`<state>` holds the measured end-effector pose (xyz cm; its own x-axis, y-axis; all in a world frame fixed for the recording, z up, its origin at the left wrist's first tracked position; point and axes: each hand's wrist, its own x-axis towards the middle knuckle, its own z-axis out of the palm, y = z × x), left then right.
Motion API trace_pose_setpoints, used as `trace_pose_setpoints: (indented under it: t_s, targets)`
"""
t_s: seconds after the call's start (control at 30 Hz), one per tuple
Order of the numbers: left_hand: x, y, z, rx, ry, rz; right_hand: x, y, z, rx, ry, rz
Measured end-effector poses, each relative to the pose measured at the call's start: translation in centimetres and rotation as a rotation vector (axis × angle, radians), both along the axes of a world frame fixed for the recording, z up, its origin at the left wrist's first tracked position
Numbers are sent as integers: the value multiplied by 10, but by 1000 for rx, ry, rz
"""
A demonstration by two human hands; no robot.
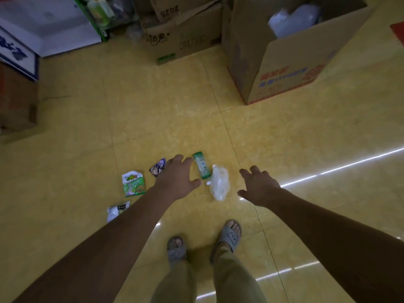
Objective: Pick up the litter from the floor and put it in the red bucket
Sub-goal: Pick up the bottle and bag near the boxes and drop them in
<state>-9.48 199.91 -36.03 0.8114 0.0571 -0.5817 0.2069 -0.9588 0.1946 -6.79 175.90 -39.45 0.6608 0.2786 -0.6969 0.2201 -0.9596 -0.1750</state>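
Litter lies scattered on the yellow tiled floor in front of my feet. A green bottle-shaped wrapper (201,165) lies beside a crumpled clear plastic bag (219,184). Left of them are a small dark wrapper (157,167), a green snack packet (133,183) and a white packet (115,211) partly behind my forearm. My left hand (178,177) hovers over the floor just left of the green wrapper, fingers spread, holding nothing. My right hand (258,185) hangs to the right of the plastic bag, fingers loosely spread and empty. A red corner (398,31) shows at the right edge; I cannot tell whether it is the bucket.
A large open cardboard box (284,62) holding white plastic stands at the back right. More cardboard boxes (181,33) stand at the back centre. A white cabinet (50,29) and another box (17,101) line the left side. My sandalled feet (205,241) are below the litter.
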Motion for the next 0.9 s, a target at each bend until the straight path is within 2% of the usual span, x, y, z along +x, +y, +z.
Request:
trace_pose_setpoints:
  t_s: [0.23,0.4,0.67,0.9]
  targets:
    - [29,3,-90,6,23,16,21,19,-82,31,70,30]
    - [42,3,-191,-38,29,55,26,32,-175,8,112,34]
    - [40,9,-341,-54,93,43,29,61,-323,10,141,-124]
    - [40,12,-443,-21,171,38,23,76,-420,44,134,-150]
